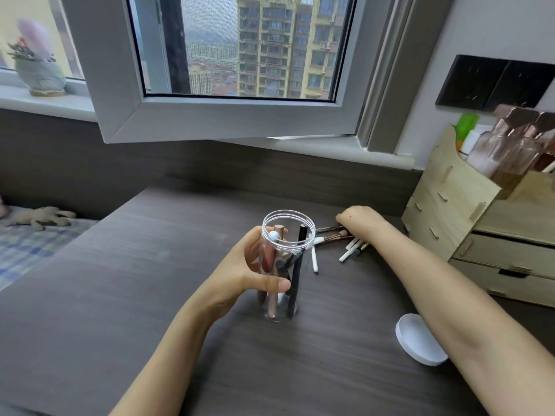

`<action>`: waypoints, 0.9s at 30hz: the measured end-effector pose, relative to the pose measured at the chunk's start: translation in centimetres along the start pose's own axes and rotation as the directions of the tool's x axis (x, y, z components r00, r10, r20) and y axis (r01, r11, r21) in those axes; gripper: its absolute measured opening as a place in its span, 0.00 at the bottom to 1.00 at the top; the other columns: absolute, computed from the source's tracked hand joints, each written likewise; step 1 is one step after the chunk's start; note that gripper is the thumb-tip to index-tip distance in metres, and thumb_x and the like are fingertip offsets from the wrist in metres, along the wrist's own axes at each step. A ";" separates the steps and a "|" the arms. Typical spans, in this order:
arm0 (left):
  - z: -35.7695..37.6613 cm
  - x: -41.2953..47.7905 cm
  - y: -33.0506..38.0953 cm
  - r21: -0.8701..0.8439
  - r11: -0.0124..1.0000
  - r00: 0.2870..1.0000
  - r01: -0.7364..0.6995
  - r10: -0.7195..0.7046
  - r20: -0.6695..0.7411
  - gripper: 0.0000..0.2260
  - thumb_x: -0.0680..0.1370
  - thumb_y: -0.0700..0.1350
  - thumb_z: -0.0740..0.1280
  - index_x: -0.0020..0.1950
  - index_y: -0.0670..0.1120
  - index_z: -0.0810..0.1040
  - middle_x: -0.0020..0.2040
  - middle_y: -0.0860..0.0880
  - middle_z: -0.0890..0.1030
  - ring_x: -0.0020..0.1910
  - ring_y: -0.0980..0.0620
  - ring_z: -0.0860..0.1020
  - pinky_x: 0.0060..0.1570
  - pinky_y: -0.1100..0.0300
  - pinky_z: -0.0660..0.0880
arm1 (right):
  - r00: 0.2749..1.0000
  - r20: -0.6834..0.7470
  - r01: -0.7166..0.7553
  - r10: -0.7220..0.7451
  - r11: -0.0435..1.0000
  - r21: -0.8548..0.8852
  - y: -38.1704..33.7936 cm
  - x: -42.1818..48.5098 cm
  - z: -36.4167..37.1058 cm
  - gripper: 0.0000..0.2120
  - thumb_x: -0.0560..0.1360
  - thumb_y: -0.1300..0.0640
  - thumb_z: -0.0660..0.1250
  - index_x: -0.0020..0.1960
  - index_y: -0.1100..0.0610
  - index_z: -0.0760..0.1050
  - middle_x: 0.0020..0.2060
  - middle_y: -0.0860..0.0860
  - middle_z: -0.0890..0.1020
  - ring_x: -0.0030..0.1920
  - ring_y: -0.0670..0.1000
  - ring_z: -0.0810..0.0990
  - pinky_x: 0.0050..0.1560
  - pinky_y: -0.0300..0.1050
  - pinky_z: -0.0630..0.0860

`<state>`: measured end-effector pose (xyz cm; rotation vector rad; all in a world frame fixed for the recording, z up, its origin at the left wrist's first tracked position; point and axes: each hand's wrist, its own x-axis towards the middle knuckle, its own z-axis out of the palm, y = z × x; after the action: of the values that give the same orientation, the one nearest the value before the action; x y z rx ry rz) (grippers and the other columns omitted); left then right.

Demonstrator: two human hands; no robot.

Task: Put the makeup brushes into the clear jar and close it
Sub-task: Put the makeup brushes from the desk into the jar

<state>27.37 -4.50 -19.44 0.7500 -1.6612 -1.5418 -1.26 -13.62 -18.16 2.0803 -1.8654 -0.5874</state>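
A tall clear jar [287,223] stands upright on the dark desk [120,280], its mouth uncovered. Inside it lean several brushes, among them a black-handled one [295,277] and a rose-gold one [274,301]. My left hand [252,271] is wrapped around the jar's middle. My right hand [360,219] lies knuckles-up on a loose pile of brushes [336,240] just right of the jar; its fingers are hidden, so whether they grip a brush is unclear. A white round lid [419,340] lies flat on the desk, near right, partly under my right forearm.
A wooden drawer organiser [468,217] with bottles stands at the right edge of the desk. An open window sash [210,115] juts out over the desk's far side. A bed with a checked cover [27,244] lies to the left.
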 end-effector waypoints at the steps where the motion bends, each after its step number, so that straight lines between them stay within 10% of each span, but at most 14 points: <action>1: 0.1 0.0 0.1 -0.001 1.000 1.000 -0.002 0.002 -0.006 0.33 0.53 0.45 0.78 0.57 0.56 0.76 0.50 0.57 0.83 0.50 0.59 0.80 0.50 0.62 0.78 | 1.000 -0.022 -0.018 0.019 1.000 0.022 0.2 -0.1 0.0 0.10 0.77 0.63 0.57 0.55 0.62 0.73 0.56 0.58 0.79 0.57 0.59 0.77 0.50 0.49 0.74; 6: -0.1 -0.2 0.3 -0.011 1.000 1.000 -0.012 0.012 -0.013 0.35 0.53 0.44 0.78 0.59 0.54 0.75 0.52 0.51 0.82 0.49 0.59 0.80 0.50 0.63 0.78 | 0.911 -0.319 -0.124 0.262 0.911 0.394 1.8 -2.7 -1.5 0.08 0.75 0.63 0.60 0.53 0.59 0.74 0.52 0.57 0.80 0.55 0.59 0.75 0.47 0.51 0.73; 10: -0.2 -0.1 0.2 -0.014 1.000 1.000 -0.013 0.013 -0.010 0.34 0.53 0.44 0.77 0.58 0.54 0.76 0.49 0.56 0.83 0.49 0.59 0.81 0.50 0.63 0.78 | 0.779 -0.567 0.169 0.269 0.780 0.603 2.1 -9.4 -6.3 0.07 0.76 0.57 0.63 0.52 0.55 0.78 0.43 0.53 0.79 0.46 0.55 0.77 0.45 0.52 0.76; 13: -0.2 0.1 0.2 -0.010 1.000 1.000 -0.016 0.016 0.002 0.33 0.53 0.44 0.78 0.58 0.55 0.76 0.49 0.57 0.84 0.49 0.60 0.81 0.49 0.64 0.78 | 0.831 -0.535 0.372 0.151 0.565 0.737 1.4 -14.8 -11.1 0.10 0.78 0.60 0.61 0.54 0.51 0.78 0.42 0.51 0.75 0.37 0.49 0.76 0.37 0.34 0.75; 19: -0.1 -0.3 0.0 -0.001 1.000 1.000 -0.017 0.017 -0.008 0.36 0.54 0.44 0.78 0.61 0.52 0.75 0.55 0.49 0.83 0.52 0.54 0.80 0.51 0.61 0.78 | 0.819 -0.563 0.409 -0.112 0.802 0.435 -1.0 -16.2 -16.3 0.10 0.77 0.60 0.63 0.52 0.53 0.82 0.43 0.52 0.72 0.39 0.46 0.70 0.42 0.34 0.65; 27: 0.0 -0.2 0.1 0.007 1.000 1.000 -0.028 0.028 0.005 0.33 0.55 0.44 0.78 0.59 0.47 0.75 0.52 0.40 0.81 0.50 0.49 0.79 0.56 0.49 0.75 | 0.887 -0.245 0.460 -0.392 0.802 0.381 -6.0 -14.0 -18.2 0.18 0.73 0.68 0.59 0.56 0.53 0.79 0.43 0.44 0.78 0.43 0.44 0.75 0.49 0.36 0.72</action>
<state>27.53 -4.32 -19.34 0.7241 -1.6746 -1.5207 11.61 -0.08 -3.52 2.7829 -1.5376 -0.0857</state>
